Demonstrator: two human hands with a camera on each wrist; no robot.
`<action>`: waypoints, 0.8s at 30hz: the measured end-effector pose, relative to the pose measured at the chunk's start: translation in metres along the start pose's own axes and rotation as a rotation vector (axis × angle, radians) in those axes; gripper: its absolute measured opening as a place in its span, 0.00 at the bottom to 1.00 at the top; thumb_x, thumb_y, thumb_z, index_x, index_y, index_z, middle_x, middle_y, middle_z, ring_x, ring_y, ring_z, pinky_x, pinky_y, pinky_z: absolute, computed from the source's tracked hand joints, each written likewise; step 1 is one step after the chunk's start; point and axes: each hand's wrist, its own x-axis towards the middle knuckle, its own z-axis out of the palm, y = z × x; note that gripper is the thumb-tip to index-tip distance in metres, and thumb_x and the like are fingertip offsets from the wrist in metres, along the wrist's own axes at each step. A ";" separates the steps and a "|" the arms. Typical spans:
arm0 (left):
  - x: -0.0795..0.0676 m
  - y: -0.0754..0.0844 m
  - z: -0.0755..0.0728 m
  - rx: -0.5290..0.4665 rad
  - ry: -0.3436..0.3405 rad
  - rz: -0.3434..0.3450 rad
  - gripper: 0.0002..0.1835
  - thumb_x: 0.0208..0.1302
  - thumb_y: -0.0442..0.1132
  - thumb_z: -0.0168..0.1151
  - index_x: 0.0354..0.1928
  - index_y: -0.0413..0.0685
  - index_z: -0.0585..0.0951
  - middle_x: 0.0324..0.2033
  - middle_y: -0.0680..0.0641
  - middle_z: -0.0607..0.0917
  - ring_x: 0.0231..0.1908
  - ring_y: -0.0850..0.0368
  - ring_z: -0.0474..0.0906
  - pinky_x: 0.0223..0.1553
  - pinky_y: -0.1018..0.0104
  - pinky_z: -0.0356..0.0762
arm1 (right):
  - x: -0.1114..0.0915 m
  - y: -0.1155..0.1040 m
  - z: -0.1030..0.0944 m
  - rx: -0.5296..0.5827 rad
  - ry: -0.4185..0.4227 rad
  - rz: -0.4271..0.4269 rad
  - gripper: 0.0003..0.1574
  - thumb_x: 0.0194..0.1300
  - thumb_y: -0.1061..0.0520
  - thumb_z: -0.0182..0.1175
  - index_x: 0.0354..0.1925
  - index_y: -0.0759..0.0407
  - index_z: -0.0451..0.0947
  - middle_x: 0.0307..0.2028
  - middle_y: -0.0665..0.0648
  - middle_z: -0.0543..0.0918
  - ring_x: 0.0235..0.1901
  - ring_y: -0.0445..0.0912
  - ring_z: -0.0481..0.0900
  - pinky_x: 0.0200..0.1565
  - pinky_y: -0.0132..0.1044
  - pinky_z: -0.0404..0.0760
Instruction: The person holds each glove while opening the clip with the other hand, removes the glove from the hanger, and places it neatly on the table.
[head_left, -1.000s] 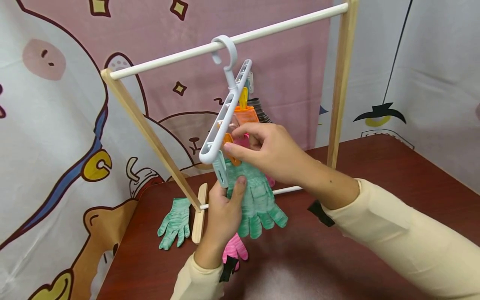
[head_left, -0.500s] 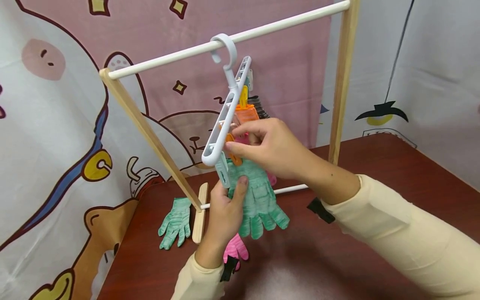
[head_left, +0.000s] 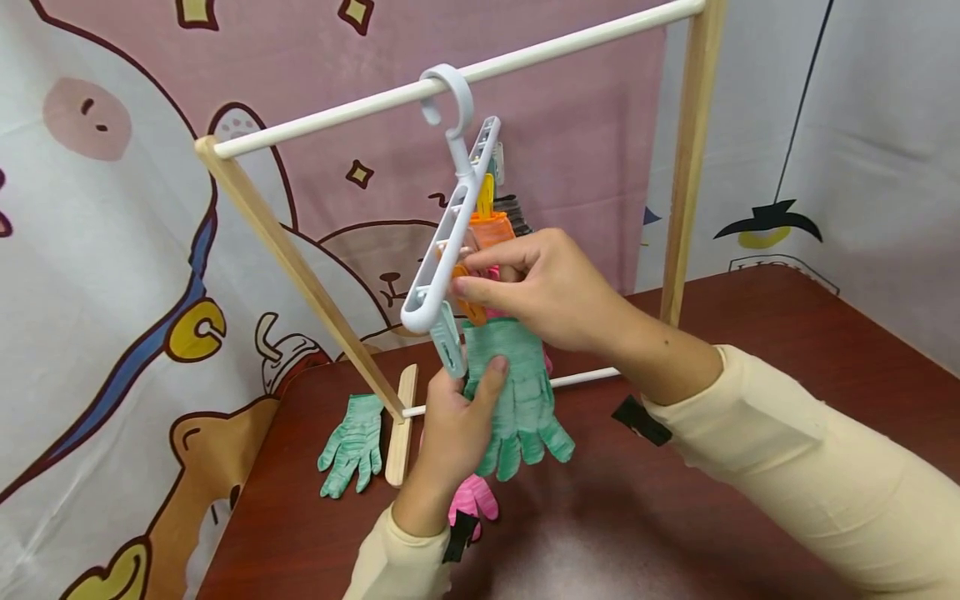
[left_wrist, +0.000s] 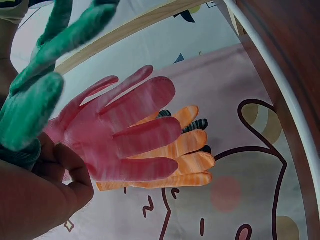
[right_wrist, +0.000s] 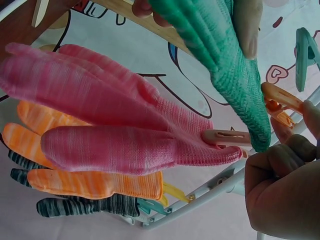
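Observation:
My left hand [head_left: 453, 425] grips a green striped glove [head_left: 517, 375] with the thumb across its front; the glove's fingers hang downward. Above it, my right hand [head_left: 566, 292] pinches an orange clip [head_left: 474, 312] on the pale grey hanger [head_left: 425, 310]. In the right wrist view the clip's tip lies right at the edge of the green cuff. A pale teal clip [head_left: 448, 340] hangs free at the hanger's near end. Behind the green glove, a pink glove [right_wrist: 110, 147] hangs from a pinkish clip [right_wrist: 227, 137], then an orange glove [right_wrist: 95, 185] and a dark striped one [right_wrist: 85, 207].
The hanger hooks over the white rod [head_left: 570, 58] of a wooden rack [head_left: 686, 183]. On the table [head_left: 675, 517] lie another green glove [head_left: 354, 446], left of the rack's wooden foot [head_left: 401, 433], and a pink glove [head_left: 474, 497] partly behind my left wrist.
My left hand has shifted slightly right and down with the green glove, so its cuff sits lower beside the orange clip. My right hand keeps its pinch, barely moving.

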 end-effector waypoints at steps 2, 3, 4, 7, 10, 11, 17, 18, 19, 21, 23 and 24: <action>0.000 0.000 0.000 -0.005 -0.009 -0.003 0.09 0.66 0.42 0.53 0.45 0.51 0.77 0.34 0.46 0.84 0.31 0.55 0.83 0.34 0.59 0.81 | 0.000 -0.001 0.000 -0.002 0.001 0.002 0.16 0.53 0.49 0.67 0.41 0.50 0.84 0.12 0.54 0.66 0.14 0.44 0.61 0.13 0.34 0.57; 0.000 -0.001 0.000 -0.003 -0.011 -0.002 0.09 0.66 0.42 0.53 0.45 0.52 0.77 0.33 0.46 0.84 0.30 0.55 0.83 0.33 0.59 0.81 | 0.000 -0.001 0.001 -0.003 0.002 0.002 0.16 0.53 0.49 0.67 0.41 0.50 0.84 0.12 0.54 0.66 0.14 0.44 0.61 0.14 0.34 0.57; 0.000 -0.001 0.000 -0.002 -0.014 0.001 0.08 0.66 0.42 0.53 0.45 0.51 0.77 0.33 0.46 0.84 0.29 0.55 0.83 0.32 0.59 0.81 | -0.001 -0.001 0.001 -0.006 0.003 0.002 0.16 0.53 0.49 0.67 0.41 0.50 0.84 0.12 0.54 0.66 0.14 0.44 0.61 0.14 0.34 0.57; 0.000 -0.001 0.000 0.023 -0.018 0.003 0.08 0.66 0.43 0.53 0.43 0.52 0.77 0.30 0.47 0.83 0.26 0.57 0.82 0.31 0.60 0.80 | -0.001 -0.001 0.001 -0.018 0.005 0.003 0.16 0.52 0.48 0.68 0.41 0.49 0.84 0.12 0.54 0.66 0.14 0.45 0.61 0.14 0.34 0.57; -0.001 0.001 -0.001 0.049 -0.022 -0.009 0.08 0.66 0.43 0.53 0.43 0.52 0.77 0.30 0.47 0.83 0.27 0.59 0.81 0.32 0.62 0.80 | -0.002 -0.002 0.002 -0.031 0.003 0.007 0.17 0.52 0.46 0.68 0.42 0.48 0.84 0.12 0.55 0.66 0.14 0.45 0.62 0.14 0.34 0.58; -0.001 0.003 -0.001 0.057 -0.023 -0.017 0.08 0.66 0.43 0.53 0.43 0.52 0.77 0.30 0.47 0.83 0.27 0.59 0.81 0.32 0.63 0.80 | -0.002 -0.002 0.002 -0.035 0.001 0.006 0.18 0.52 0.46 0.68 0.42 0.47 0.84 0.12 0.55 0.67 0.14 0.45 0.62 0.14 0.34 0.58; -0.003 0.025 -0.002 0.066 -0.016 -0.021 0.09 0.66 0.37 0.52 0.45 0.45 0.77 0.31 0.42 0.83 0.28 0.57 0.82 0.32 0.62 0.81 | -0.003 -0.001 0.005 -0.074 -0.013 0.009 0.20 0.52 0.44 0.67 0.43 0.48 0.82 0.14 0.54 0.70 0.15 0.45 0.65 0.16 0.34 0.60; -0.003 0.027 -0.002 0.068 -0.013 -0.020 0.09 0.66 0.36 0.52 0.46 0.43 0.77 0.31 0.41 0.83 0.28 0.56 0.82 0.32 0.62 0.81 | -0.003 -0.001 0.005 -0.077 -0.015 0.016 0.20 0.52 0.43 0.67 0.43 0.48 0.82 0.14 0.54 0.71 0.15 0.45 0.65 0.16 0.34 0.61; -0.004 0.029 -0.003 0.075 -0.012 -0.020 0.10 0.66 0.36 0.52 0.46 0.43 0.77 0.31 0.41 0.83 0.27 0.56 0.82 0.31 0.62 0.81 | -0.004 0.000 0.006 -0.079 -0.018 0.022 0.20 0.52 0.43 0.67 0.43 0.47 0.82 0.15 0.54 0.72 0.16 0.46 0.66 0.16 0.34 0.61; -0.004 0.030 -0.004 0.092 -0.004 -0.017 0.11 0.66 0.36 0.52 0.47 0.41 0.77 0.32 0.40 0.84 0.28 0.56 0.82 0.31 0.63 0.81 | -0.006 0.002 0.006 -0.075 -0.016 0.023 0.19 0.52 0.43 0.66 0.43 0.46 0.81 0.16 0.54 0.73 0.17 0.46 0.66 0.16 0.34 0.61; -0.002 0.021 -0.005 0.102 0.004 0.016 0.11 0.66 0.39 0.53 0.47 0.43 0.77 0.33 0.43 0.84 0.29 0.57 0.82 0.31 0.63 0.81 | -0.011 -0.001 0.003 -0.080 -0.003 0.020 0.18 0.54 0.44 0.65 0.43 0.47 0.81 0.16 0.54 0.72 0.16 0.46 0.66 0.16 0.34 0.62; -0.001 0.016 -0.005 0.106 0.008 0.034 0.11 0.66 0.40 0.54 0.47 0.44 0.77 0.33 0.44 0.84 0.29 0.57 0.82 0.31 0.63 0.81 | -0.014 -0.004 0.001 -0.082 0.006 0.015 0.16 0.55 0.46 0.65 0.43 0.49 0.81 0.17 0.54 0.72 0.16 0.46 0.66 0.16 0.33 0.62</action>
